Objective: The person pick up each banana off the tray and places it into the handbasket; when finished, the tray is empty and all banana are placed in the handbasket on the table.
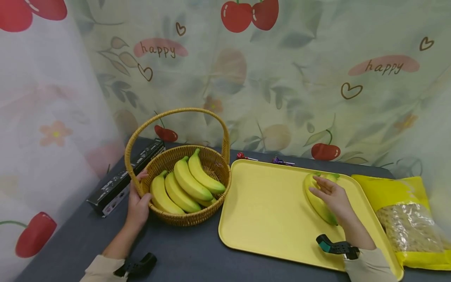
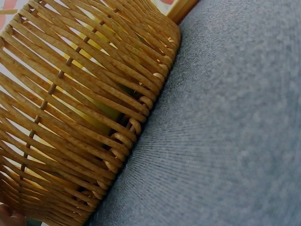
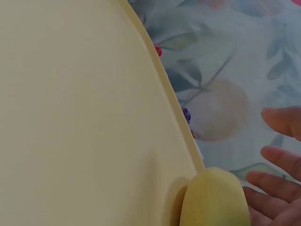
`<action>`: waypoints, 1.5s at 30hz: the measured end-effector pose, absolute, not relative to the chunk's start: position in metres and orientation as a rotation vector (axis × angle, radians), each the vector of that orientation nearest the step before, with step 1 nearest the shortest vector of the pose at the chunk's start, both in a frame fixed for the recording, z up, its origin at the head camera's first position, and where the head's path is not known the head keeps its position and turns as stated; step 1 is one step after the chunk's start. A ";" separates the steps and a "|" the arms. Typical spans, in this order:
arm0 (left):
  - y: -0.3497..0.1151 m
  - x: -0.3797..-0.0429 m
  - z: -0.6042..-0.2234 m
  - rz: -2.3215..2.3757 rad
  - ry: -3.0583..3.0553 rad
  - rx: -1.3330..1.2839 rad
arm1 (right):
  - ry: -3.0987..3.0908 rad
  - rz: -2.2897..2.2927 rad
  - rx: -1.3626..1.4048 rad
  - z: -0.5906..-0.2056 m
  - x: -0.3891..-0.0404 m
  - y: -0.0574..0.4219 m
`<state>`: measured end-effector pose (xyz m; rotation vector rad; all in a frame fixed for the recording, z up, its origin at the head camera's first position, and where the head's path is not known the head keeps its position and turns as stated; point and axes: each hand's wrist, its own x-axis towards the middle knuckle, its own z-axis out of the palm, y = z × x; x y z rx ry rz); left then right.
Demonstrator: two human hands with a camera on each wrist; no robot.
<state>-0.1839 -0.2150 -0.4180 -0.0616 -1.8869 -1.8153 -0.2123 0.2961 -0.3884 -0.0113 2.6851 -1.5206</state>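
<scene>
On the left of the head view my left hand [image 1: 136,209] grips the rim of a wicker basket [image 1: 186,220] at the foot of its arched handle. Several yellow bananas [image 1: 192,181] lie inside. The basket's woven side [image 2: 70,108] fills much of the left wrist view, where only a bit of the hand shows at the lower left corner. Over the right side of a yellow tray [image 1: 264,211], my right hand [image 1: 336,201] hovers beside bananas [image 1: 318,207], partly covering them. In the right wrist view its fingers [image 3: 277,188] are spread, apart from the banana [image 3: 214,202].
A black box [image 1: 123,180] lies left of the basket. Behind the tray's far edge are a red lollipop [image 1: 243,156] and a purple lollipop [image 1: 282,161]. A yellow bag [image 1: 405,219] with a see-through window lies right of the tray. A printed curtain [image 1: 299,78] hangs behind.
</scene>
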 end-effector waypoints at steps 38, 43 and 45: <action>-0.217 -0.183 -0.418 -1.857 -1.899 -0.052 | 2.742 -1.380 -0.247 -0.422 -0.220 0.290; -0.217 -0.184 -0.418 -1.862 -1.893 -0.054 | 2.757 -1.366 -0.234 -0.420 -0.220 0.290; -0.216 -0.184 -0.418 -1.865 -1.883 -0.058 | 2.759 -1.361 -0.229 -0.420 -0.220 0.290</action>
